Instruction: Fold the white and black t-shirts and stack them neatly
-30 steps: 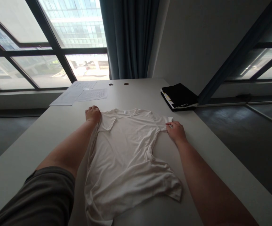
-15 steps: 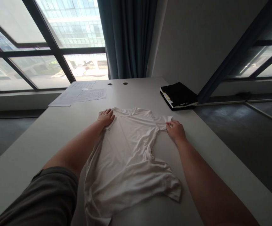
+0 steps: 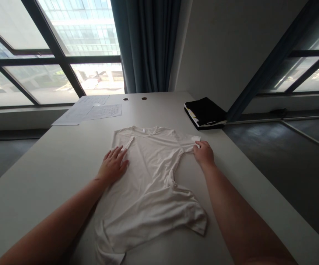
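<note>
A white T-shirt (image 3: 145, 165) lies spread on the white table, its neckline at the far side and its lower part wrinkled and bunched toward the right. My left hand (image 3: 113, 163) rests at the shirt's left edge below the left sleeve, fingers spread and holding nothing. That sleeve is folded inward over the shirt's body. At the far right, my right hand (image 3: 204, 152) pinches the hem of the right sleeve (image 3: 188, 142), which is stretched out sideways. A small white patch shows at that sleeve's end.
A black folder (image 3: 206, 112) with papers inside lies at the table's back right. Several printed sheets (image 3: 101, 112) are at the back left. Two round cable holes (image 3: 144, 98) sit near the far edge. Beyond stand a blue curtain (image 3: 147, 48) and windows.
My left hand has moved off the left shoulder, toward me and left along the shirt's edge. My right hand still grips the right sleeve. The view has shifted slightly.
</note>
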The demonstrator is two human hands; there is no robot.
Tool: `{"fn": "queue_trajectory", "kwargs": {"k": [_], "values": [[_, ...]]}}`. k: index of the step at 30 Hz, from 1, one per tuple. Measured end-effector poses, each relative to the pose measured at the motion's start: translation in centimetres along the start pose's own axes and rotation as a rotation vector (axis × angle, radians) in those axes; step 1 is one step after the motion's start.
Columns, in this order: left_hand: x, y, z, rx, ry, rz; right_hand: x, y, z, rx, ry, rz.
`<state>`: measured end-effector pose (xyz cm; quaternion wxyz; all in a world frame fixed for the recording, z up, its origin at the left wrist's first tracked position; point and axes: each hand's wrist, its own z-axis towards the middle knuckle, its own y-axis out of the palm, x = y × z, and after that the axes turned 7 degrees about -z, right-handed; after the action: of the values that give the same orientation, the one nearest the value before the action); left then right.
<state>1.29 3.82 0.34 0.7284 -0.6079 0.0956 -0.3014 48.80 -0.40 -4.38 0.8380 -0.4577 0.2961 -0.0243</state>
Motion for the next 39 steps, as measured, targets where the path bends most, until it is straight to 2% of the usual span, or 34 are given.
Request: {"fn": "queue_trajectory", "kwargs": {"k": [4,7,10,13,16,20,23,29,33,39], "values": [[0.0,-0.9,-8.0,-0.194,0.133,-0.11,-1.2,-0.7,0.3,0.093,-0.027,0.027],[-0.2,-1.6,-10.9,-0.241,0.157,-0.158,-4.1,-1.6,0.5,0.096,-0.108,-0.033],[-0.8,-2.2,-11.1,-0.173,0.07,-0.179,-8.7,-2.4,-0.1,0.013,-0.306,-0.076],[-2.0,-2.6,-10.0,-0.108,-0.009,-0.213,-12.8,-2.6,-1.8,-0.169,-0.605,-0.086],[-3.3,-2.9,-9.1,-0.077,-0.062,-0.25,-14.3,-2.1,-3.2,-0.346,-0.795,-0.111],[-4.1,-2.9,-9.0,-0.044,-0.123,-0.27,-12.8,-0.7,-3.4,-0.409,-0.759,-0.128],[-4.2,-2.5,-9.0,-0.059,-0.137,-0.216,-11.5,0.4,-3.0,-0.506,-0.733,-0.176],[-4.1,-2.0,-9.0,-0.09,-0.103,-0.148,-11.5,1.5,-3.7,-0.656,-0.695,-0.299],[-4.1,-1.8,-9.2,-0.168,-0.043,-0.087,-11.9,1.5,-3.8,-0.672,-0.688,-0.365],[-5.1,-1.4,-8.6,-0.211,-0.021,-0.053,-12.1,2.4,-2.2,-0.624,-0.699,-0.322]]}}
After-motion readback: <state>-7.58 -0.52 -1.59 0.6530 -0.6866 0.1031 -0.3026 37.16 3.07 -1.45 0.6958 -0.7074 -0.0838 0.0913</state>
